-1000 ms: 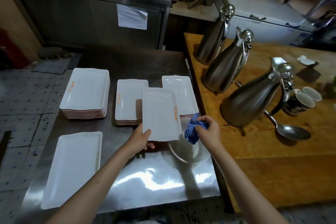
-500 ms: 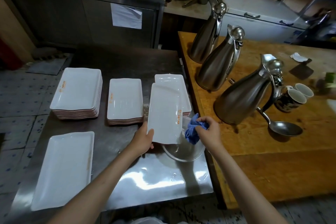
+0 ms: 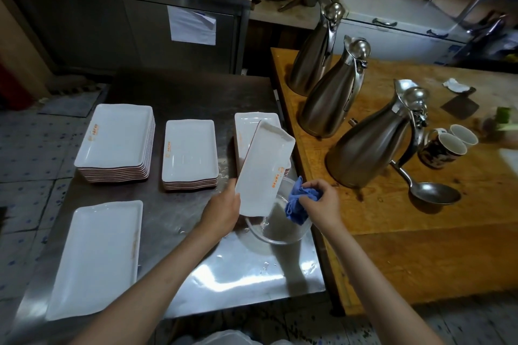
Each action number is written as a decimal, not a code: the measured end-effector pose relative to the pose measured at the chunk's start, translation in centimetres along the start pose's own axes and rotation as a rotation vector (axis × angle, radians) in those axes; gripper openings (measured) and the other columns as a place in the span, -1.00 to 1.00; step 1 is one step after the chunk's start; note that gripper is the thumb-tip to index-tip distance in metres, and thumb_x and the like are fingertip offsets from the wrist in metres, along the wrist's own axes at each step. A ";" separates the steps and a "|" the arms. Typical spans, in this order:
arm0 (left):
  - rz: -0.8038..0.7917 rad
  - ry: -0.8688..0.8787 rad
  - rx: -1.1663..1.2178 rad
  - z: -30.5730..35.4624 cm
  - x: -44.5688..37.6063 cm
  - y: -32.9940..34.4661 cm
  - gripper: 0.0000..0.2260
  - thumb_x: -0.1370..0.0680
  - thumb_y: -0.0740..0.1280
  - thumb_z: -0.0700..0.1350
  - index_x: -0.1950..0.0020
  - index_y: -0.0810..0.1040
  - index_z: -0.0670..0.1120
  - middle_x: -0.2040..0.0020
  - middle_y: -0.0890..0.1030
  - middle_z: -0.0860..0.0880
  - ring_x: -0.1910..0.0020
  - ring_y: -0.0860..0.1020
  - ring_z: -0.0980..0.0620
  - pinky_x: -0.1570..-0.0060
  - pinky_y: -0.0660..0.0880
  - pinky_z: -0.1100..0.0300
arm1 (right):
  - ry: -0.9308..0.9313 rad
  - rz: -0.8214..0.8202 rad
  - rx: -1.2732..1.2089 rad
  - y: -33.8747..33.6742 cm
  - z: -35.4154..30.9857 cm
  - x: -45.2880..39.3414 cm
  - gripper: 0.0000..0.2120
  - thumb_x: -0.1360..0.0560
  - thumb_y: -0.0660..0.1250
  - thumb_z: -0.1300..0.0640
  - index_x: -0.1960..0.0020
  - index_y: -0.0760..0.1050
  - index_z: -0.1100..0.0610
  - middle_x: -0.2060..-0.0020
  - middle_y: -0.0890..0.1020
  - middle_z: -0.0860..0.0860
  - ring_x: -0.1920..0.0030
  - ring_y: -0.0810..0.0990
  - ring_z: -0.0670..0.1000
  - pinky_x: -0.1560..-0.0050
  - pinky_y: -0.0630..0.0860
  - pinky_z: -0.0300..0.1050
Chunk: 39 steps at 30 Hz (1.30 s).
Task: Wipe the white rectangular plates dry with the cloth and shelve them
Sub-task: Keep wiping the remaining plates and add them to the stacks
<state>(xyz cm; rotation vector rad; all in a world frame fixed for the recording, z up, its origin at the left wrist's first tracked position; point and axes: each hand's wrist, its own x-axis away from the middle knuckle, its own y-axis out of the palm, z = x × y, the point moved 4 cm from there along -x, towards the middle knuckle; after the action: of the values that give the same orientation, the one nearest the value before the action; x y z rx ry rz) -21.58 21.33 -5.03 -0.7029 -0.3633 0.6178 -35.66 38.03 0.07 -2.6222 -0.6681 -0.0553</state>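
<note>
White porcelain fills most of your steel counter (image 3: 173,92). Your left hand (image 3: 221,211) grips the near short edge of one rectangular plate (image 3: 263,168), fingers curled under it and thumb along its left rim, and the plate is tilted up on its long axis so that its far end leans to the right over the right-hand stack (image 3: 249,127). Orange lettering runs along its right edge near your hand. Your right hand (image 3: 322,202) is closed round a bunched blue cloth (image 3: 297,202), just to the right of the plate's near corner; whether the cloth touches the plate cannot be told. Both hands are over a clear bowl (image 3: 280,230) that sits at the near right of the counter, with water drops on the steel around it.

Further left you have a middle stack (image 3: 190,154) of the same plates and a taller far-left stack (image 3: 117,140), each well apart from the other. One large single plate (image 3: 98,258) lies flat at the near left.

On the wooden counter (image 3: 420,232) to your right stand three steel jugs (image 3: 367,148) in a diagonal row, with a ladle (image 3: 431,193) beside the nearest one and two mugs (image 3: 445,145) further right.
</note>
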 end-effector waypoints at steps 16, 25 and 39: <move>-0.066 0.006 0.150 1.6 0.3 0.8 -0.72 -0.62 0.05 -0.20 -0.31 0.34 -0.09 0.04 0.60 -0.23 0.26 0.54 -0.18 0.16 0.55 -0.04 | -0.069 0.047 0.179 -1.1 -0.5 0.4 -0.61 -0.37 0.40 0.40 -0.06 0.46 0.03 0.17 0.49 -0.20 0.17 0.55 -0.18 0.30 0.52 -0.37; -0.076 -0.119 0.451 2.5 0.5 0.6 -0.81 -0.64 0.07 -0.20 -0.24 0.31 -0.07 0.08 0.56 -0.10 0.54 0.51 0.11 0.44 0.48 0.27 | -0.442 -0.035 0.515 1.4 -1.2 1.5 -0.56 -0.36 0.45 0.30 -0.22 0.53 0.13 -0.02 0.64 0.03 -0.01 0.58 0.01 -0.02 0.52 -0.17; 0.000 -0.141 0.644 3.9 1.0 -0.6 -0.80 -0.64 0.05 -0.26 -0.14 0.32 0.01 0.13 0.55 -0.05 0.54 0.47 0.02 0.45 0.45 0.23 | -0.525 -0.003 0.456 2.5 -0.9 2.9 -0.67 -0.38 0.37 0.40 -0.09 0.53 0.11 0.03 0.50 -0.06 -0.06 0.42 -0.04 -0.04 0.42 -0.33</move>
<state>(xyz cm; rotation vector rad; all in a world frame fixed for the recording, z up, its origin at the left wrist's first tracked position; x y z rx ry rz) -22.53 23.45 -1.72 -0.0429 -0.2709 0.7355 -31.90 36.97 0.27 -2.1887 -0.7453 0.7197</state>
